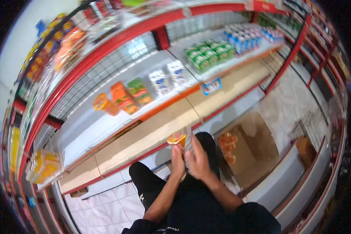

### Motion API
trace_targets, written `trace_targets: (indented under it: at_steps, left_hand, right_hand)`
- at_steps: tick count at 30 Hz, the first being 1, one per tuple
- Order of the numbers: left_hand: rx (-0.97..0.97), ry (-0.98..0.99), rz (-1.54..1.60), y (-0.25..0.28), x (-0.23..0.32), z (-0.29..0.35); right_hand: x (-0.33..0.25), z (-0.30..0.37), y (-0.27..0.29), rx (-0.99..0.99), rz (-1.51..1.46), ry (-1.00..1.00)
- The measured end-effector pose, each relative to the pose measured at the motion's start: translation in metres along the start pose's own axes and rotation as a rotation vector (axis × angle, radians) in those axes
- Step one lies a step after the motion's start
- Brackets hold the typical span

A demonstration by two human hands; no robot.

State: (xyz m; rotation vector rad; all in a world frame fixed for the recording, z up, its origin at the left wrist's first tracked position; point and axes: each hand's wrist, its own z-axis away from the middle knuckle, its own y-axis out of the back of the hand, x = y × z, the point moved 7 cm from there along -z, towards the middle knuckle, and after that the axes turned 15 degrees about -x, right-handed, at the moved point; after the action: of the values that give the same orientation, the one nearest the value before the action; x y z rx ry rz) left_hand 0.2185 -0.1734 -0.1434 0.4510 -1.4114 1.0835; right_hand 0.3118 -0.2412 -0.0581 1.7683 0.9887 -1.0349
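In front of my knees my left hand (178, 163) is closed round a small orange drink cup with a printed lid (177, 137), tilted so the lid shows. Right beside it, my right hand (199, 160) is closed on a thin greyish piece that looks like a cloth (188, 141), pressed against the cup's side. Motion blurs the fingers a little. Several similar orange cups (227, 148) lie in an open cardboard box (257, 132) on the floor to my right.
Ahead stands a red-framed shelf (85, 144). It carries orange cups (104, 104), orange cartons (123, 97), green cartons (139, 91), white-and-blue packs (159, 82), green cans (208, 55) and blue-and-white bottles (241, 38). More shelving (300, 183) borders my right. Yellow packs (43, 167) hang at the left.
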Motion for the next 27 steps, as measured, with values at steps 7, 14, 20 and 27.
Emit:
trace_targets:
  at_steps: [7,14,20,27]
  left_hand:
    - [0.019,-0.302,-0.034,0.071,0.046,0.032]
    - [0.225,-0.312,-0.058,0.133,0.047,0.053]
    - [0.043,-0.382,-0.159,0.148,0.077,0.08]
    - [-0.128,-0.504,-0.966,0.123,0.084,0.083]
  right_hand:
    - [-0.052,-0.019,-0.074,-0.248,0.021,0.312]
    - [-0.074,-0.021,-0.111,-0.32,0.078,0.249]
    - [-0.066,-0.043,-0.085,-0.19,-0.124,0.011]
    - [-0.128,-0.032,-0.138,-0.617,0.516,0.531]
